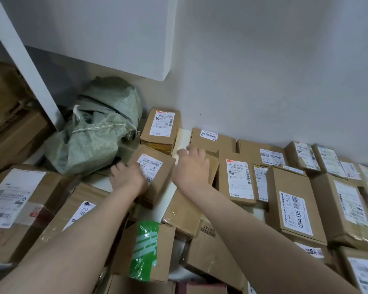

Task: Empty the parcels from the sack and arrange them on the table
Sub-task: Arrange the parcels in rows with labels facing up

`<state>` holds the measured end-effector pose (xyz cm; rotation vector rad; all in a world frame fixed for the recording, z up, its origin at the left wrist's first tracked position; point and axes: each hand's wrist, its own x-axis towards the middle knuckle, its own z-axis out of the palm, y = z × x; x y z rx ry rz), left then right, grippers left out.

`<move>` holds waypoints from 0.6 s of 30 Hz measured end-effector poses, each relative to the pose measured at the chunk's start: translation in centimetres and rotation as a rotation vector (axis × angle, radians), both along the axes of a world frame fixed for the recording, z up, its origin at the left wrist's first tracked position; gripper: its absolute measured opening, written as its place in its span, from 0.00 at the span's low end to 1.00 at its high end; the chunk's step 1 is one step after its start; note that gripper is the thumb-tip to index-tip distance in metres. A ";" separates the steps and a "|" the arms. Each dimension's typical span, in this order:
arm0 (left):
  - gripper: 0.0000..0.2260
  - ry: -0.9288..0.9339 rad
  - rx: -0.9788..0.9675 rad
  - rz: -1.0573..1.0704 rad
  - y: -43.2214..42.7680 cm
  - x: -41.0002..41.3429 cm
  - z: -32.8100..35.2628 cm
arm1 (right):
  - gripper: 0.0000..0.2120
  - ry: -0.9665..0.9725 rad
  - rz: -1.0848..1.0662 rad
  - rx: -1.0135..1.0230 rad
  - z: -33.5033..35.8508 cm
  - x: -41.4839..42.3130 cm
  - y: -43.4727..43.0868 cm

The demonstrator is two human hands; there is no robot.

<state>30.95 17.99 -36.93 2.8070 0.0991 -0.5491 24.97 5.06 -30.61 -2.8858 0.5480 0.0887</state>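
A crumpled green woven sack lies at the back left against the wall. Cardboard parcels with white shipping labels cover most of the white table. My left hand grips the left edge of a small labelled parcel, which sits tilted in the middle just right of the sack. My right hand reaches forward beside that parcel with its fingers stretched out over a plain brown parcel. Motion blur hides whether its fingertips touch anything.
Rows of labelled parcels fill the right side up to the wall. A parcel with green tape lies near me. A large box sits at the left. A white upright post and stacked cartons stand beyond it.
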 end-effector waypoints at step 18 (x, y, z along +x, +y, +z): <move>0.17 0.112 -0.545 0.060 -4.4 -2.5 4.1 | 0.39 -0.228 -0.613 1.045 -0.2 -2.2 -7.4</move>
